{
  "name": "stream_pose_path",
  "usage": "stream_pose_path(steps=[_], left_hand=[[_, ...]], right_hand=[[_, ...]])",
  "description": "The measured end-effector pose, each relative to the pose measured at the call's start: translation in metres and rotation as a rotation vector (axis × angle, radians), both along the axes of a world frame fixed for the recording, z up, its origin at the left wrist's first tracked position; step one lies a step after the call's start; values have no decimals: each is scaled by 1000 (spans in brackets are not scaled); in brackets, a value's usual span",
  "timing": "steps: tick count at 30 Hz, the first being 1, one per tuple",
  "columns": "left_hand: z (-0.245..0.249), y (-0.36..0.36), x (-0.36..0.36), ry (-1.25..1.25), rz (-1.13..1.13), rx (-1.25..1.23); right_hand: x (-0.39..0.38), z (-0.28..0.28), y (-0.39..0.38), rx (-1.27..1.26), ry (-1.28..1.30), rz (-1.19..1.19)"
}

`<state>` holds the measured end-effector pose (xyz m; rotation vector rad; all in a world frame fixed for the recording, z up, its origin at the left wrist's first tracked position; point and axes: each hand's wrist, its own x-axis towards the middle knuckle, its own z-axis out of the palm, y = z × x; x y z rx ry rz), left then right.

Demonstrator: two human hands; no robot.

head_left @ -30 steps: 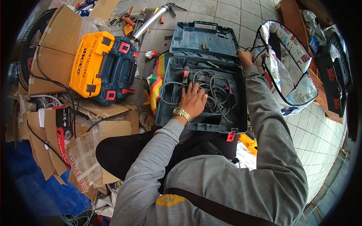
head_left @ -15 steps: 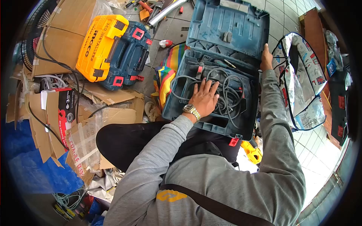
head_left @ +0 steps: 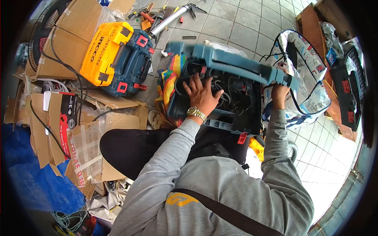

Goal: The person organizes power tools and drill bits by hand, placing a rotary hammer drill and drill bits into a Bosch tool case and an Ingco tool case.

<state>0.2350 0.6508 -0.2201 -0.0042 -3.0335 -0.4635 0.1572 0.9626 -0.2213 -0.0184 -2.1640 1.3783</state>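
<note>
A dark teal tool case [head_left: 220,122] rests at the person's lap, its lid [head_left: 236,62] tilted partway down over the tray. Inside lies a grey cable [head_left: 225,96], mostly in shadow. My left hand [head_left: 202,94], with a gold watch [head_left: 196,113] at the wrist, reaches under the lid with fingers spread, over the cable at the tray's left part. At the lid's right corner, my right hand [head_left: 280,91] has its fingers wrapped round the edge. A red latch [head_left: 242,138] hangs from the front of the case.
Yellow [head_left: 105,53] and teal [head_left: 132,63] cases stand at the left, beside cardboard [head_left: 92,147] and a black cable. A patterned bag [head_left: 309,88] is at the right. Tools [head_left: 169,21] lie on the tiles at the top. Striped colourful fabric [head_left: 170,80] touches the case's left side.
The lid has swung from fully open to partly lowered, with my right hand moving toward me on its edge. My left hand has shifted slightly left and up in the frame, fingers still spread.
</note>
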Motion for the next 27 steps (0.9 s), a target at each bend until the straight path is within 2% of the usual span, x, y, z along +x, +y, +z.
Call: stream_pose_path(steps=[2, 4, 5, 6, 8, 10, 11, 12, 14, 15, 18, 20, 22, 24, 27], left_hand=[[-3, -3, 11, 35, 65, 12], [-4, -6, 18, -69, 361, 39], [-3, -8, 16, -79, 362, 49], [-1, -8, 14, -75, 360, 52], [9, -5, 5, -119, 394, 95], [14, -6, 3, -116, 407, 117], [13, -9, 4, -98, 400, 137], [13, -9, 5, -85, 395, 154], [15, -10, 3, -108, 382, 169], [13, -11, 0, -107, 359, 182], [4, -21, -11, -88, 347, 159], [-3, -20, -15, -82, 345, 131], [4, -18, -19, -185, 379, 132], [5, -16, -18, -155, 375, 136], [-13, -12, -22, -37, 353, 142]], right_hand=[[11, -8, -2, -177, 50, 208], [17, 0, -14, -214, 51, 184], [25, 12, -20, -374, -105, 133], [20, 9, -17, -137, 19, 76], [6, -8, -2, 145, 64, -33], [8, -5, -1, 330, -105, -182], [2, -13, 5, 187, -131, -152], [1, -11, 5, 189, -130, -155], [2, -8, 0, 301, 39, -138], [3, -4, -3, 213, 2, -105], [5, -3, -6, 153, -15, -129], [6, -3, -5, 175, -17, -135], [6, -3, -4, 191, -17, -135], [6, -3, -6, 333, 6, -169], [8, 5, -9, 211, -31, -127]])
